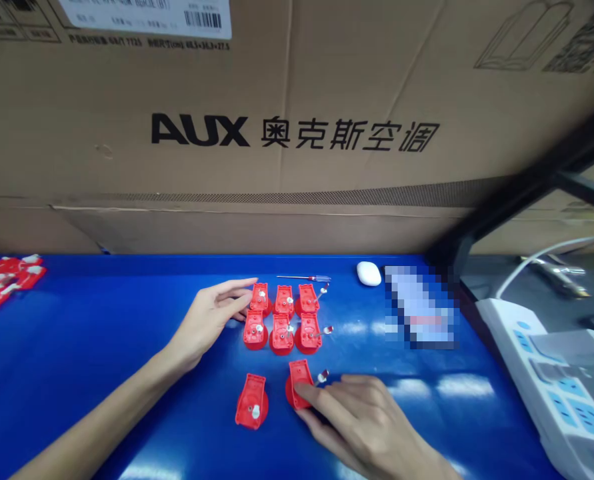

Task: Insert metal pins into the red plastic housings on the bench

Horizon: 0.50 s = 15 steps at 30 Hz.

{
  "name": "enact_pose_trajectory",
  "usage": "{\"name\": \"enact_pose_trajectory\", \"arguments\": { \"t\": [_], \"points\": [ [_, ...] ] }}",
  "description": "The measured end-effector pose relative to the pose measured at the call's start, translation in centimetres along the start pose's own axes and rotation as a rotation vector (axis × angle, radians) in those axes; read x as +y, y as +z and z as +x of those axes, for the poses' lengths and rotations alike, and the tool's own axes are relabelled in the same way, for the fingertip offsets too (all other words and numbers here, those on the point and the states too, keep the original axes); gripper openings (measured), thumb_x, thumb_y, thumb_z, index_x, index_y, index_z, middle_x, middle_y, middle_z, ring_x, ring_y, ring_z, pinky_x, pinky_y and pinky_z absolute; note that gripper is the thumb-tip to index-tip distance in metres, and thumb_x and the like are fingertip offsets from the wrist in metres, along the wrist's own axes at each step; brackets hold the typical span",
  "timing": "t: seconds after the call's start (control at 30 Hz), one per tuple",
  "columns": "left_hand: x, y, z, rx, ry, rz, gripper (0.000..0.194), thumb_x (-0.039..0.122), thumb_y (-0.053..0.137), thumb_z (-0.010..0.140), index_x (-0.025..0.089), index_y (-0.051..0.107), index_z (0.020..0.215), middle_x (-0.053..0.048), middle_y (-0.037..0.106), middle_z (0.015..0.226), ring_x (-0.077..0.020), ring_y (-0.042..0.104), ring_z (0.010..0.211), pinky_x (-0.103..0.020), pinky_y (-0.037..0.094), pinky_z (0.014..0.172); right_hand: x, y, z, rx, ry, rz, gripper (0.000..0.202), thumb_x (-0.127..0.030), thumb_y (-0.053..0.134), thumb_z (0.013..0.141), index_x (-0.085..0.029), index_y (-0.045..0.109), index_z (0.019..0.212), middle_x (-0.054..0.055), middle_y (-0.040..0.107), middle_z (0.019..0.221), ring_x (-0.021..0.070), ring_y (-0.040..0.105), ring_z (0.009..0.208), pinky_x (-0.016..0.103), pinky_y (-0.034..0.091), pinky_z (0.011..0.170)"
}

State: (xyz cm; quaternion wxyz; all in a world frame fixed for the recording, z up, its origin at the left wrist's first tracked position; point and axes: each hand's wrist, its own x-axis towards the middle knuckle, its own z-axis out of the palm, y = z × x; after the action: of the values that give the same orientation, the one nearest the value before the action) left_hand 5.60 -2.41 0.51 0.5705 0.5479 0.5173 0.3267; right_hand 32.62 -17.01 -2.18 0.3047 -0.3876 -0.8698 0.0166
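Observation:
Several red plastic parts, each a box-shaped housing on a round base with a small white piece, stand on the blue table (141,320). My left hand (204,323) has its thumb and index finger at the edge of the far-left red plastic part (259,297) of a two-row group. Nearer to me, my right hand (364,413) grips another red plastic part (299,372) by its lower side, with fingers partly covering it. A small metal-tipped piece (323,377) sticks out at its right. Left of that stands a loose red plastic part (251,402).
Behind the group lies a screwdriver (307,277). A white rounded case (369,273) and a blurred-out phone-like object (419,307) are at the right. White power strip (551,373) by the black frame; red-and-white pieces (11,280) far left; large cardboard box (287,80) behind.

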Motion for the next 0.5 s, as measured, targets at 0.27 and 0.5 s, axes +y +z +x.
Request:
{"name": "enact_pose_trajectory", "arguments": {
  "t": [0.27, 0.5],
  "points": [
    [0.27, 0.37, -0.06, 0.008, -0.010, -0.021, 0.059, 0.048, 0.087, 0.090, 0.021, 0.075, 0.142, -0.012, 0.083, 0.127, -0.0259, 0.082, 0.099, -0.035, 0.063, 0.083, -0.10, -0.10, -0.01, 0.000, -0.002, 0.001, 0.019, -0.022, 0.056, 0.115, -0.016, 0.069, 0.129, -0.003, 0.076, 0.079, 0.0136, 0.070, 0.060, 0.032, 0.047, 0.069],
    [0.31, 0.32, -0.24, 0.036, -0.007, -0.018, 0.059, 0.048, 0.090, 0.088, 0.021, 0.077, 0.139, -0.012, 0.084, 0.126, -0.0248, 0.082, 0.093, -0.034, 0.063, 0.078, -0.14, -0.09, -0.12, 0.003, -0.005, -0.005, 0.019, -0.022, 0.056, 0.116, -0.017, 0.069, 0.129, -0.004, 0.074, 0.077, 0.0134, 0.067, 0.057, 0.032, 0.047, 0.069]
  ]
}}
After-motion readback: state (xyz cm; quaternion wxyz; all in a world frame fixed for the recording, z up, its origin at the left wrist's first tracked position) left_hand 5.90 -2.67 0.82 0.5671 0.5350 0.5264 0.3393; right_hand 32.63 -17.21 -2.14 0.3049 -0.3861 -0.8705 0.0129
